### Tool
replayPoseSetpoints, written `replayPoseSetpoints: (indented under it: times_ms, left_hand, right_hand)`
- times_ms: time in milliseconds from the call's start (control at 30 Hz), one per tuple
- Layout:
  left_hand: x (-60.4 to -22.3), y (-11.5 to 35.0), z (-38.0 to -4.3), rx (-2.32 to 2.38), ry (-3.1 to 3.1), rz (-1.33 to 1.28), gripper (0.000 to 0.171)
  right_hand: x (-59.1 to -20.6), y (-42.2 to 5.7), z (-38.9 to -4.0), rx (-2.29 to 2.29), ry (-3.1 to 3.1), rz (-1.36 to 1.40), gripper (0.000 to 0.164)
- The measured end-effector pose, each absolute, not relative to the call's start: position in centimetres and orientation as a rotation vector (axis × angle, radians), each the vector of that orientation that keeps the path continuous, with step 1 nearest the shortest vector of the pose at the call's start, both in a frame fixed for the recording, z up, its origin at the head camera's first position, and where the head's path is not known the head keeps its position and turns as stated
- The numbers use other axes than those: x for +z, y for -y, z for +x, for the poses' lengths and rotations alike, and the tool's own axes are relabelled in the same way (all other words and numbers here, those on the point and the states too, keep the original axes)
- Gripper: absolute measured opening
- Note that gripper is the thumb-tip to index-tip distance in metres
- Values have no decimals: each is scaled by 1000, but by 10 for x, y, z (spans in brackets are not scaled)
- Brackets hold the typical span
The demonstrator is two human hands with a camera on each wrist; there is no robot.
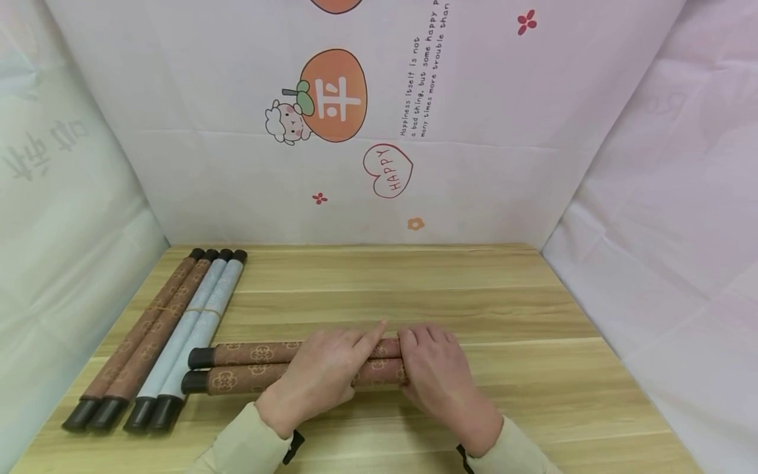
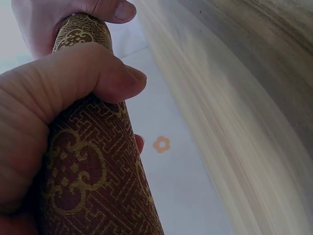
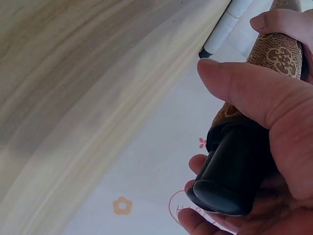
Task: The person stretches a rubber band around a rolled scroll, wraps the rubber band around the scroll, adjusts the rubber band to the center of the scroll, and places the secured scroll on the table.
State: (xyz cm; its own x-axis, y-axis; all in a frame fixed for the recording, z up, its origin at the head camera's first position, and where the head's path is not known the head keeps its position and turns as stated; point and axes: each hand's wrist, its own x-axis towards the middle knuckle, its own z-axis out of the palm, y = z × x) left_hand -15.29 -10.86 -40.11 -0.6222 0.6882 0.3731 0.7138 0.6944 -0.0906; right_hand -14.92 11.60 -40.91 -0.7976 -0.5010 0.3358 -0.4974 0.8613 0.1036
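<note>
Two rolled brown scrolls [image 1: 251,377] with gold patterned cloth and black end caps lie side by side, crosswise in front of me in the head view. My left hand [image 1: 322,372] grips them around the middle. Its thumb [image 2: 115,81] lies across the patterned cloth [image 2: 78,176] in the left wrist view. My right hand [image 1: 438,375] holds their right end, with its thumb [image 3: 234,88] over the roll. In the right wrist view, black end caps [image 3: 230,171] stick out between thumb and fingers; the head view hides them behind the hand.
At the left of the wooden table [image 1: 509,309] lie two more brown scrolls [image 1: 142,339] and two pale blue scrolls [image 1: 195,329], side by side, with a thin band [image 1: 204,310] across them. A printed white cloth [image 1: 474,184] stands behind; white cloth also hangs at both sides.
</note>
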Motion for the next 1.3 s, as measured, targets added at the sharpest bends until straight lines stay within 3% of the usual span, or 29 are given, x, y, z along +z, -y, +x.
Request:
replayPoseSetpoints:
  times_ms: [467, 933, 1167, 1300]
  left_hand:
    - [-403, 102, -151, -123, 2552, -1104, 111]
    - [-401, 91, -150, -179, 2598, -1182, 110]
    - [-402, 91, -150, -168, 2637, -1179, 111]
    - [-403, 92, -151, -140, 2658, -1161, 111]
  right_hand:
    - [-412, -111, -147, -76, 2644, 759, 76]
    - [-416, -102, -143, -52, 2535, 825, 52]
    - [-418, -103, -142, -47, 2618, 801, 65]
    - [-420, -106, -143, -11, 2630, 799, 65]
